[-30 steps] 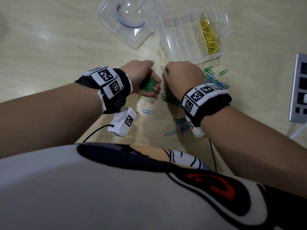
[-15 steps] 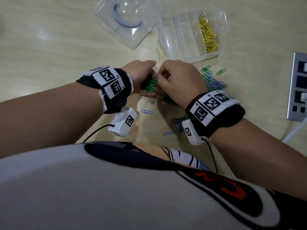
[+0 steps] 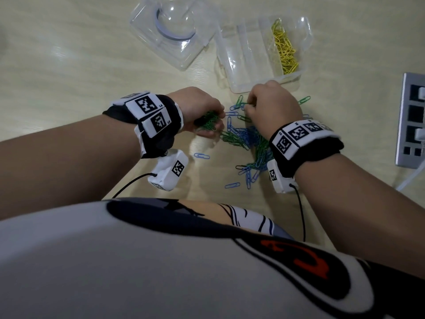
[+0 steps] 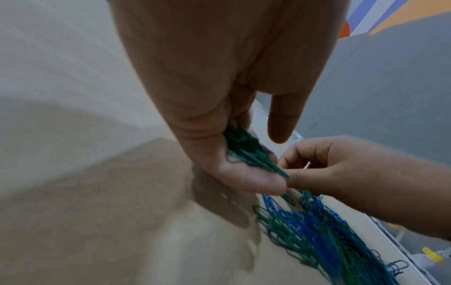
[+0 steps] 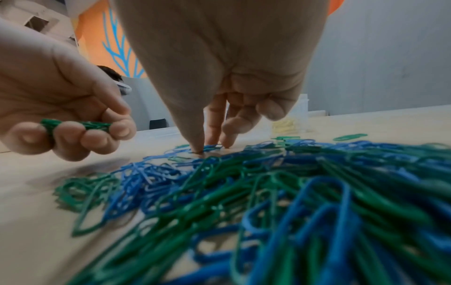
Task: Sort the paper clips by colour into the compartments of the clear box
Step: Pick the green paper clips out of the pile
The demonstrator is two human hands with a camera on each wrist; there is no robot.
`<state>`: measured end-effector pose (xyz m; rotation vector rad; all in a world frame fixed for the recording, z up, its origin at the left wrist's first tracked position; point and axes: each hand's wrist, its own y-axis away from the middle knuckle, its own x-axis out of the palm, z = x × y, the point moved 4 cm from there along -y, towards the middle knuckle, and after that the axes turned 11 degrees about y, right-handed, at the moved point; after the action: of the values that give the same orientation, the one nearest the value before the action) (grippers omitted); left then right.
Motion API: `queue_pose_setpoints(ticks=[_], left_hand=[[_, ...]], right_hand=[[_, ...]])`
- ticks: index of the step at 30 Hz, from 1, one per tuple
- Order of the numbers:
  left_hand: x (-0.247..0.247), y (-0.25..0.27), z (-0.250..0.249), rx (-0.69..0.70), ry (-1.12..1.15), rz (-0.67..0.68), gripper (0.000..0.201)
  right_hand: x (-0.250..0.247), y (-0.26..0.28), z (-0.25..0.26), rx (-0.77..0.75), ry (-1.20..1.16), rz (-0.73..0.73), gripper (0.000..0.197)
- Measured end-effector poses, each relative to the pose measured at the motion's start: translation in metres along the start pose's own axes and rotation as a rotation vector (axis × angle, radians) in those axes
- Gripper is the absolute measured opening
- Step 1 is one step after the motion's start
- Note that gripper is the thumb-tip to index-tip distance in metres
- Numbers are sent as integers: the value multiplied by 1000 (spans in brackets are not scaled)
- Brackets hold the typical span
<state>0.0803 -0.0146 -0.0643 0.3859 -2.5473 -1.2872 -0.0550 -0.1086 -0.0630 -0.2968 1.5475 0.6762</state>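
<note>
My left hand (image 3: 215, 122) hovers just above the table and grips a bunch of green paper clips (image 3: 208, 119); the left wrist view shows them lying across the curled fingers (image 4: 249, 154). A mixed pile of blue and green clips (image 3: 248, 139) lies between my wrists. My right hand (image 3: 249, 106) reaches over the pile's far side. Its thumb and fingertips (image 5: 197, 149) press down and pinch at a clip on the table, whose colour I cannot tell. The clear box (image 3: 232, 72) stands just beyond, with yellow clips (image 3: 284, 50) in its right compartment.
The box's clear lid (image 3: 170, 31) lies at the back left. A grey power strip (image 3: 411, 120) with a white cable sits at the right edge. Single blue clips (image 3: 202, 156) lie loose near my left wrist. A green clip (image 3: 304, 100) lies right of my right hand.
My right hand has left the left hand and moved forward and right to the pile's far side near the box. My left hand still holds the green bunch in place.
</note>
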Motion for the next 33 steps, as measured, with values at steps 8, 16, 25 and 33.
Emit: queue_pose_setpoints(ticks=[8, 16, 25, 33], left_hand=[[-1, -2, 3, 13, -31, 9, 12], [5, -2, 4, -24, 17, 37, 28], [4, -6, 5, 11, 108, -18, 37], [9, 1, 6, -45, 106, 52, 46]], right_hand=[[-1, 1, -2, 12, 106, 101, 20], [-1, 5, 12, -17, 122, 173, 20], [-24, 22, 43, -167, -323, 79, 12], [2, -3, 14, 60, 1, 43, 30]])
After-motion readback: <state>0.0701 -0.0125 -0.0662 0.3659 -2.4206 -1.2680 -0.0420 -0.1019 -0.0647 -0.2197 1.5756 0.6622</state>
